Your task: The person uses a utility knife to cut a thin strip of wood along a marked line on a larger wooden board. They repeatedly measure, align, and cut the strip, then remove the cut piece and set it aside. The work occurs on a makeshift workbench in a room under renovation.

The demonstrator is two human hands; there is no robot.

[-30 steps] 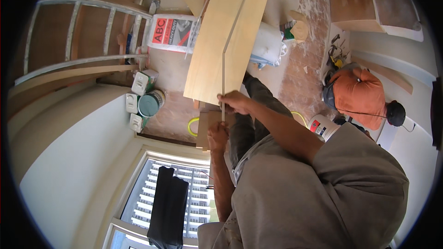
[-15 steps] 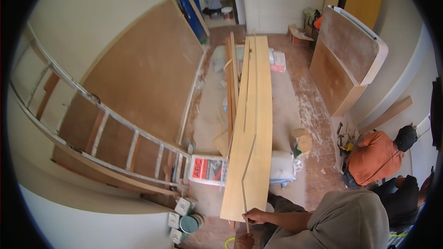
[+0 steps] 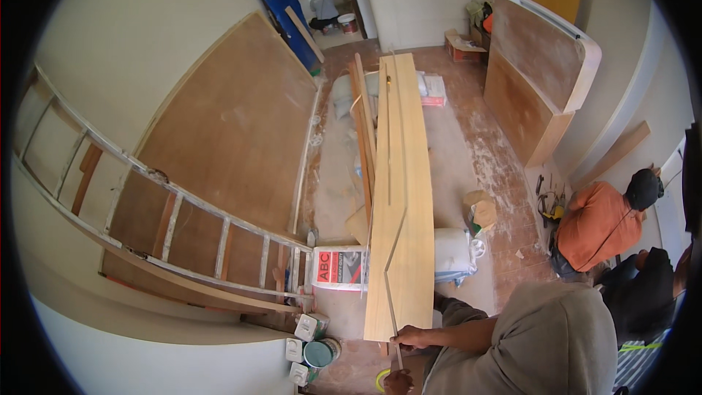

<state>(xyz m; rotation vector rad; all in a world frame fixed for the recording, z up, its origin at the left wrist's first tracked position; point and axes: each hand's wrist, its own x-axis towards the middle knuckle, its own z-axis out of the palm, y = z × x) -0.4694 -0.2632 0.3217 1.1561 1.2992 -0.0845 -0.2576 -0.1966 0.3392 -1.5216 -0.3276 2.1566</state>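
A long pale wooden board (image 3: 413, 263) stretches away from me down the middle of the room. Along it lies a long thin grey strip (image 3: 396, 241), bent at two places in its nearer half. Its near end sticks out past the board's near edge. My right hand (image 3: 412, 337), at that edge, is closed round the strip. Lower down, close to the bottom of the view, my left hand (image 3: 398, 382) is also closed on the strip's end; its fingers are partly hidden. A second thin strip (image 3: 389, 146) lies on the board's far half.
A ladder (image 3: 212, 212) leans at the left beside a large brown panel (image 3: 227, 124). Cans (image 3: 319, 353) stand below it. A printed bag (image 3: 340, 269) lies next to the board. Two people, one in an orange shirt (image 3: 596, 223), are close at right; another person (image 3: 322, 7) is in the far doorway.
The view has turned slightly, so the ladder and board sit a little further right. Both hands keep their hold on the strip. The orange-shirted person's head has shifted slightly.
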